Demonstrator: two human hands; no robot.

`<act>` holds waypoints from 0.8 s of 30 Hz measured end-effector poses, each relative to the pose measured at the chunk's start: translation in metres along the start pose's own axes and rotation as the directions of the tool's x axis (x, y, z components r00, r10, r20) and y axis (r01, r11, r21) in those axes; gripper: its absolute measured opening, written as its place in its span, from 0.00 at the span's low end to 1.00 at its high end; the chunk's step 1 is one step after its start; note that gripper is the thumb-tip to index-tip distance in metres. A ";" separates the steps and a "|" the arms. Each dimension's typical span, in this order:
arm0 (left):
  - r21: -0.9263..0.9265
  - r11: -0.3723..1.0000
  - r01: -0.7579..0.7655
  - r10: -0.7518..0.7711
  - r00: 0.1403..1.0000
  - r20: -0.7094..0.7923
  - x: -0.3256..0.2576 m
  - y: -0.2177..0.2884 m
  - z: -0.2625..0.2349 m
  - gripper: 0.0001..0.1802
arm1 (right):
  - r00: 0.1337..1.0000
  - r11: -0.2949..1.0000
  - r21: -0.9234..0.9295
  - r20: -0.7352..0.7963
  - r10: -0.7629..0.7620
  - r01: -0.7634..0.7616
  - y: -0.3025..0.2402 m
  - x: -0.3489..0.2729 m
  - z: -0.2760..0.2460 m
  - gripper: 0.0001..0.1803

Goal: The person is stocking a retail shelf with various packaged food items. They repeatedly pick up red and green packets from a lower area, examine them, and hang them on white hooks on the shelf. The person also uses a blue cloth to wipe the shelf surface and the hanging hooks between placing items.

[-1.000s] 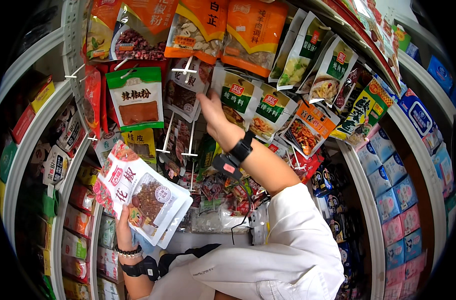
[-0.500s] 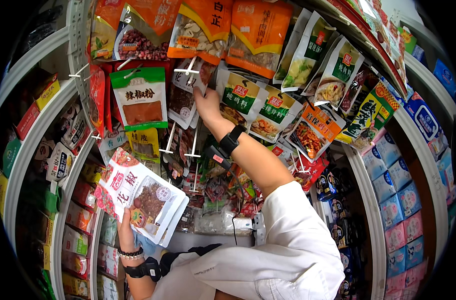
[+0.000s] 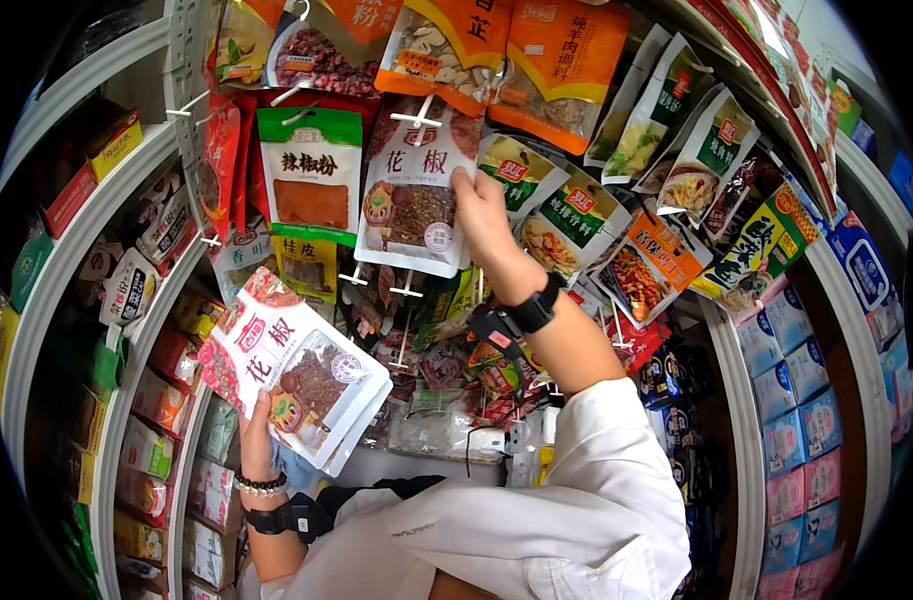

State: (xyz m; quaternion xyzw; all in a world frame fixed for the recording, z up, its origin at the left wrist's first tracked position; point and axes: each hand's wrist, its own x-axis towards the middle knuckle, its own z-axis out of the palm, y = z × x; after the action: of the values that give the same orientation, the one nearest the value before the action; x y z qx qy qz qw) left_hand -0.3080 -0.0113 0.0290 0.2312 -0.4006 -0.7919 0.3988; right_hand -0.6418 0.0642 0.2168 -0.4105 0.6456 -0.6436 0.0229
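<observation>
My left hand (image 3: 258,440) is closed on the lower left edge of a white and red peppercorn packet (image 3: 322,385), tilted, with a clear window showing brown grains. A second white edge behind it shows that it is a small stack. Up at the rack, my right hand (image 3: 487,220) pinches the right edge of a matching peppercorn packet (image 3: 412,190), thumb in front and the other fingers mostly hidden behind. That packet faces me at a white hook (image 3: 423,119), whose end stands out before its top. Left of it hangs a green-topped packet of red powder (image 3: 310,175).
Orange spice packets (image 3: 547,75) hang above, and green and white seasoning packets (image 3: 577,220) crowd the right side. Bare white hook ends (image 3: 407,285) jut out below. Shelves with grey frames (image 3: 157,330) curve up both sides. A cable (image 3: 469,450) dangles beneath my right arm.
My right hand has turned the hanging peppercorn packet to face front and now grips its right edge. The rack appears shifted slightly right in the view. My left hand still holds its stack.
</observation>
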 end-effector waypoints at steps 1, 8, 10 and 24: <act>0.014 1.000 0.006 -0.007 1.000 0.025 0.000 0.001 -0.002 0.20 | 1.000 0.999 0.031 0.000 0.021 -0.021 0.001 0.000 -0.003 0.17; 0.045 0.999 -0.005 0.003 0.999 0.044 -0.003 0.002 -0.002 0.21 | 0.951 0.900 0.327 0.205 0.230 -0.289 -0.046 -0.038 -0.028 0.16; 0.053 0.998 0.017 -0.021 0.998 0.060 -0.008 0.007 0.002 0.21 | 0.932 0.885 0.321 0.251 0.263 -0.336 -0.054 -0.048 -0.035 0.16; 0.255 0.964 0.076 -0.125 0.975 0.182 -0.021 -0.020 0.014 0.24 | 0.591 0.646 0.205 0.659 0.464 -0.735 -0.012 -0.154 -0.012 0.16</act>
State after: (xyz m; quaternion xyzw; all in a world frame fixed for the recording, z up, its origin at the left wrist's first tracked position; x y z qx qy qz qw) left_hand -0.3142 0.0192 0.0221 0.2196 -0.5208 -0.7744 0.2844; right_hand -0.5409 0.1619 0.1524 -0.3081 0.5403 -0.5797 0.5264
